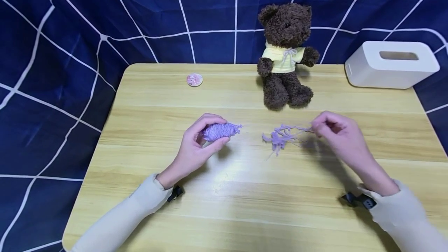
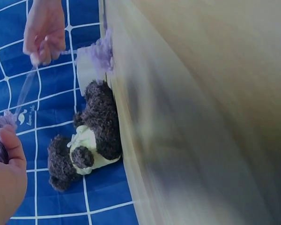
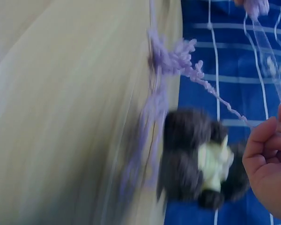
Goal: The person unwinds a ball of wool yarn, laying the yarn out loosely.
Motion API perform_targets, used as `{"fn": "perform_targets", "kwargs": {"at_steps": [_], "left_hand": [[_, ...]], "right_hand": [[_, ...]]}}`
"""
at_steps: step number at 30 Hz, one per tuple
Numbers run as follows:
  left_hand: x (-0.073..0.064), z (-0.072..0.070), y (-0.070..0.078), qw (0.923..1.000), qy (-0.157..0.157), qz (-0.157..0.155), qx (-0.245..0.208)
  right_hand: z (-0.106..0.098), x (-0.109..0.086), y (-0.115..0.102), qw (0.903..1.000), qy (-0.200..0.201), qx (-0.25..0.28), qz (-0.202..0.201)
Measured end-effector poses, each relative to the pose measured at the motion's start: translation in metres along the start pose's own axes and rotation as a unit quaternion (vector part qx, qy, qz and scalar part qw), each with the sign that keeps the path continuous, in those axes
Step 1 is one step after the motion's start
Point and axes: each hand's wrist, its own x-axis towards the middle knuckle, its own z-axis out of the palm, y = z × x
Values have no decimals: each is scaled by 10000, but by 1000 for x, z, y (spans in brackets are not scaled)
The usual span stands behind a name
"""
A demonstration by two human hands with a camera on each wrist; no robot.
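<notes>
A wound ball of lilac yarn (image 1: 220, 132) sits in my left hand (image 1: 194, 143), gripped between curled fingers and thumb just above the table. My right hand (image 1: 337, 133) pinches a strand of the same yarn at its fingertips. From that pinch, a loose yarn tangle (image 1: 280, 137) trails to the left, between the two hands. In the right wrist view the tangle (image 3: 173, 58) hangs on a twisted strand leading to the right hand (image 3: 271, 159). A thin strand also runs between the ball and the right hand in the left wrist view.
A brown teddy bear (image 1: 288, 55) in a yellow top sits at the back of the wooden table (image 1: 245, 213). To its right stands a white tissue box (image 1: 392, 65). A round pink patterned disc (image 1: 194, 79) lies at the back left. Blue cloth (image 1: 147, 14) with white lines surrounds the table.
</notes>
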Motion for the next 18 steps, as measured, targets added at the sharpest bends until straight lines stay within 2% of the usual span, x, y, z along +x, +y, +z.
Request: {"fn": "perform_targets", "kwargs": {"at_steps": [8,9,12,13,15,16,18], "left_hand": [[-3,-7,-4,9999,109,-13,-50],[-3,-8,-4,9999,113,-12,-28],[-4,-9,-5,9999,136,-13,16],[-4,-9,-5,9999,148,-10,12],[-4,-10,-5,9998,186,12,13],[-4,-10,-4,9998,215,35,17],[-4,-10,-4,9996,281,88,-15]], "right_hand": [[-71,-2,35,9926,1044,-75,619],[-79,-3,40,9908,1160,120,684],[-100,-7,52,9840,1515,223,914],[-106,-8,56,9811,1635,256,1001],[-115,-9,63,9713,1959,827,1065],[-119,-9,66,9666,2118,858,1160],[-125,-8,72,9489,2559,1337,1273]]}}
